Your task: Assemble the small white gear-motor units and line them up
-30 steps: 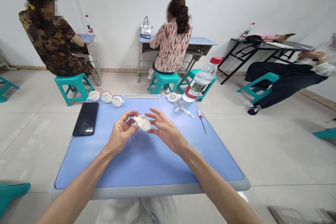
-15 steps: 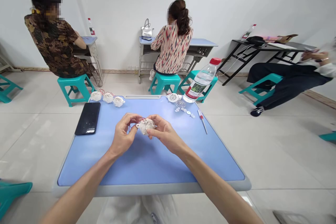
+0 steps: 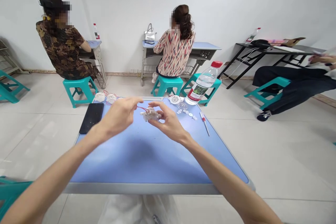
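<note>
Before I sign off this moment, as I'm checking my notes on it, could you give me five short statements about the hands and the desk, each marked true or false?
1. The right hand holds a small, roundish white piece. True.
2. The slim metal screwdriver with a red and pale handle is in the left hand. False: it lies on the right side of the blue-topped desk.
3. A thin red cord runs from the white piece toward the left hand. True.
4. The clear plastic bottle on the desk has no cap. False: it wears a red cap.
5. A black rectangular phone lies on the desk's left side. True.
</note>
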Available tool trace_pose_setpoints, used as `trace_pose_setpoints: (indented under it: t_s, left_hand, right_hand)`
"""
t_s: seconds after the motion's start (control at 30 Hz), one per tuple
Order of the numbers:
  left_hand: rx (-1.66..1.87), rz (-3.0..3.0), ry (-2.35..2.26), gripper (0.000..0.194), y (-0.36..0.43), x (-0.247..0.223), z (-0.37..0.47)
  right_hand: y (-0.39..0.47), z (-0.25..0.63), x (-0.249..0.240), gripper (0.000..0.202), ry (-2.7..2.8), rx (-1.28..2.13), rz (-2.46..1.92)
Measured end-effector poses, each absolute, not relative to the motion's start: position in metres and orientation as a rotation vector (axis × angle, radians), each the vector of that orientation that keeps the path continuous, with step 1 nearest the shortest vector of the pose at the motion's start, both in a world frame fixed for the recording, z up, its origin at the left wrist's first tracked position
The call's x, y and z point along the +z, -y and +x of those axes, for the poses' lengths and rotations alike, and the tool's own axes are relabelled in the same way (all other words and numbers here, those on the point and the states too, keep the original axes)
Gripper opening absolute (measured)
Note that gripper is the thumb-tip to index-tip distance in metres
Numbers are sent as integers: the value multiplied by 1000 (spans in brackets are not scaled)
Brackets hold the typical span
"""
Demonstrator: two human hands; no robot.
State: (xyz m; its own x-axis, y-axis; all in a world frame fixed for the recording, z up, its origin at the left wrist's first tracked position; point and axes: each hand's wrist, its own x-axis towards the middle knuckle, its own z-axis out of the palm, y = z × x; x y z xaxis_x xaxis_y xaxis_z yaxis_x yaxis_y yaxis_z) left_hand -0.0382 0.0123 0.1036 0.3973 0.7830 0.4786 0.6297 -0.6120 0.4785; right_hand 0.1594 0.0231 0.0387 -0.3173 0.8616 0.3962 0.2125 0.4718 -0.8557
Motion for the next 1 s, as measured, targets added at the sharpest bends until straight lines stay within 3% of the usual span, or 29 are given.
trace_pose_setpoints:
  t_s: [0.17,0.4,0.8,1.0]
  left_hand:
    - [433,2840,-1366,33,-89,126,-59]
    - [-71,2833,-1596,34,-152,119,-63]
    - [-164,2633,-1663,11,-200,86,-77]
    - [-175,2562,-1672,13,-211,71,-82]
  right_hand:
    - [-78,138,46,47,1959,539,-1054]
    - [-137,105,30,36,2096,603,-1239]
    - [-167,88,3,36,2213,587,-1288]
    - [-173,88,-6,35,2263,576,-1273]
